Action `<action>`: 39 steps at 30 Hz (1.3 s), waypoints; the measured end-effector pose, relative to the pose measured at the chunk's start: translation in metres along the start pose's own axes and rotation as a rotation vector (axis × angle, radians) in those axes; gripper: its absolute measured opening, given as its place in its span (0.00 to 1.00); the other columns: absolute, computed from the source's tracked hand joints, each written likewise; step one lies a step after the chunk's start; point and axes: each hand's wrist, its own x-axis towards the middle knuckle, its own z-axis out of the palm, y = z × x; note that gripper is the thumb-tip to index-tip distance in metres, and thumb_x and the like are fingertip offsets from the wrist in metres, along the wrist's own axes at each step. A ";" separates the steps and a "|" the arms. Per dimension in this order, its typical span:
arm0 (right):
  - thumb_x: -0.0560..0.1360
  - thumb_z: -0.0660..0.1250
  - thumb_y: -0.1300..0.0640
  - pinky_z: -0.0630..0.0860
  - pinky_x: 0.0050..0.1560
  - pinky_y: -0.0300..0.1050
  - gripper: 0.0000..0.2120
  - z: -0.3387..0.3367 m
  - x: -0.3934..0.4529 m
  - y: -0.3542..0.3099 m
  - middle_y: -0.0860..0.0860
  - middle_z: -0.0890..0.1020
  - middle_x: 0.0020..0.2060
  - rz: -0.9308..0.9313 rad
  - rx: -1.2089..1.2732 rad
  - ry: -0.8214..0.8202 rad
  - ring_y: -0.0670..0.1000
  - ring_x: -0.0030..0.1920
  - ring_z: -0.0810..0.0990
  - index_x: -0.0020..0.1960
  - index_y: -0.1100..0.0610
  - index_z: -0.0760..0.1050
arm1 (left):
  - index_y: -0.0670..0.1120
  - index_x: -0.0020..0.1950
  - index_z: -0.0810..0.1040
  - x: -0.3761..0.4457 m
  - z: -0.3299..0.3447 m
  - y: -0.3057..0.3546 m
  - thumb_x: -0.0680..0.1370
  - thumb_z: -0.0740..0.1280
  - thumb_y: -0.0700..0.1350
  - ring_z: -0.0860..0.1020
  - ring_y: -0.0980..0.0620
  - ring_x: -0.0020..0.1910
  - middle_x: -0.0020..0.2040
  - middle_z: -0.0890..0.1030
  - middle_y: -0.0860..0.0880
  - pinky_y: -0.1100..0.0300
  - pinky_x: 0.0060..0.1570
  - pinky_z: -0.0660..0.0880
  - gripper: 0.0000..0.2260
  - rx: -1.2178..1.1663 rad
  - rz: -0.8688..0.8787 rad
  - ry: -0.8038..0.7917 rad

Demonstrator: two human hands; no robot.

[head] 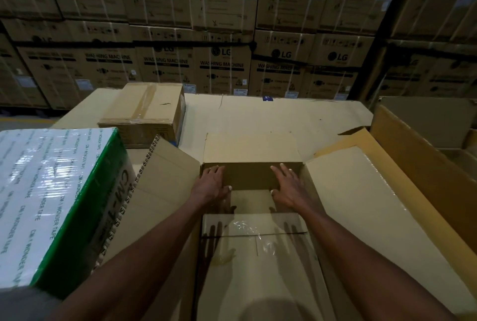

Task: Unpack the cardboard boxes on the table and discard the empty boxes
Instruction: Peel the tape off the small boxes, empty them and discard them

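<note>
Open cardboard box (251,217), centre of frame: all four flaps are folded outward and the visible interior shows bare cardboard only. Whether anything lies in the shadowed near end cannot be told.

Left hand (212,184) and right hand (286,184) lie inside against the far wall, fingers straight and spread, gripping nothing. Judgement: the person is checking or bracing the box ahead of removal.

Risks noted:
- Loose tape film (245,227) clings to the near flap. It could stick to a forearm and drag the box askew when lifted.
- The left flap rests against the shrink-wrapped tape pack (51,196), lower left of frame. Pulling the box away could snag or shift that pack.
- The large open carton (413,155), right of frame, sits just beside the right flap and could catch it.

A sealed box (144,111), upper left of centre, stands unopened on the table (284,114). Stacked washing machine cartons (222,67) fill the upper frame.
</note>
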 end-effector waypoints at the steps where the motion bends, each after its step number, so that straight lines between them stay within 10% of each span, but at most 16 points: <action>1: 0.79 0.68 0.54 0.56 0.79 0.63 0.39 0.000 -0.008 0.003 0.50 0.47 0.84 -0.008 0.016 0.006 0.58 0.82 0.49 0.84 0.46 0.50 | 0.48 0.82 0.55 -0.009 -0.001 0.001 0.80 0.66 0.56 0.60 0.42 0.78 0.81 0.60 0.44 0.40 0.73 0.64 0.35 0.000 -0.001 0.018; 15: 0.79 0.69 0.50 0.64 0.73 0.58 0.29 -0.036 -0.149 0.069 0.50 0.65 0.79 -0.041 -0.012 0.088 0.56 0.77 0.65 0.78 0.48 0.66 | 0.51 0.73 0.71 -0.158 -0.031 -0.013 0.79 0.66 0.59 0.59 0.43 0.78 0.78 0.65 0.45 0.37 0.74 0.58 0.25 0.088 -0.055 0.344; 27: 0.82 0.64 0.45 0.55 0.75 0.68 0.31 -0.114 -0.197 0.153 0.50 0.51 0.83 0.176 -0.101 0.142 0.70 0.79 0.53 0.81 0.42 0.55 | 0.56 0.68 0.77 -0.210 -0.072 -0.048 0.79 0.67 0.59 0.43 0.30 0.79 0.83 0.50 0.48 0.28 0.73 0.45 0.19 0.062 -0.287 0.293; 34: 0.81 0.68 0.53 0.68 0.73 0.58 0.27 -0.124 -0.210 0.166 0.50 0.61 0.81 0.016 0.184 0.142 0.57 0.77 0.66 0.78 0.45 0.66 | 0.54 0.59 0.82 -0.223 -0.082 -0.046 0.79 0.66 0.54 0.75 0.45 0.65 0.74 0.72 0.48 0.41 0.59 0.77 0.12 -0.095 -0.187 0.265; 39: 0.80 0.69 0.55 0.75 0.62 0.51 0.22 -0.139 -0.207 0.146 0.52 0.78 0.68 -0.007 0.350 0.199 0.53 0.64 0.77 0.74 0.47 0.73 | 0.47 0.61 0.82 -0.228 -0.103 -0.018 0.81 0.67 0.51 0.81 0.49 0.54 0.60 0.82 0.46 0.49 0.58 0.78 0.13 -0.176 -0.054 0.212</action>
